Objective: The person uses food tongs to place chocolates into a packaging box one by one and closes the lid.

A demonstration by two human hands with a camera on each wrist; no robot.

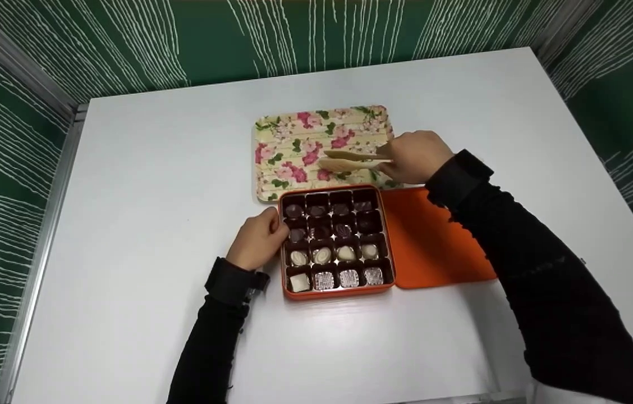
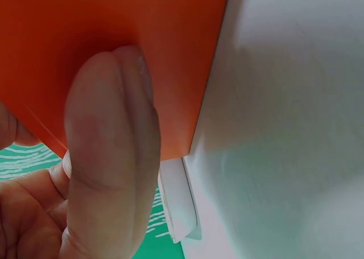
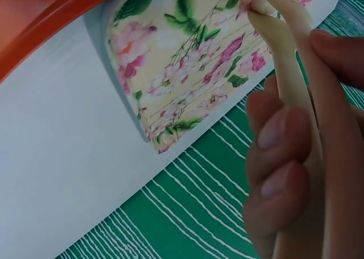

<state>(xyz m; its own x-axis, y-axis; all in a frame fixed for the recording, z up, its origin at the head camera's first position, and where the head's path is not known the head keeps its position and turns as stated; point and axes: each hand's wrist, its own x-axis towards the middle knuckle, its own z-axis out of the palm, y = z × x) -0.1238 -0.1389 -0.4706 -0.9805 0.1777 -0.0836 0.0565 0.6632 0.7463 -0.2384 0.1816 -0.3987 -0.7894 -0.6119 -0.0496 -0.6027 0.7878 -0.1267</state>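
Observation:
Wooden tongs (image 1: 357, 161) are held in my right hand (image 1: 418, 157), thumb on one arm and fingers curled round the other. Their tips are over the floral tray (image 1: 276, 182), slightly apart in the head view. At the left, my left hand (image 1: 256, 240) grips the side of an orange chocolate box (image 1: 339, 294), thumb at the rim. In the left wrist view its fingers (image 2: 111, 134) press against the box's outer wall. Inside the box's divided insert lie dark chocolates (image 1: 318, 210), cream-white ones (image 1: 322, 256) and several pale-patterned ones (image 1: 349, 278) in the front row.
An orange lid (image 1: 440, 247) lies flat on the white table (image 1: 165, 185), right of the box and partly under my right forearm. The tray lies just behind the box. Green walls with white streaks (image 1: 294, 39) border the table at the back and sides.

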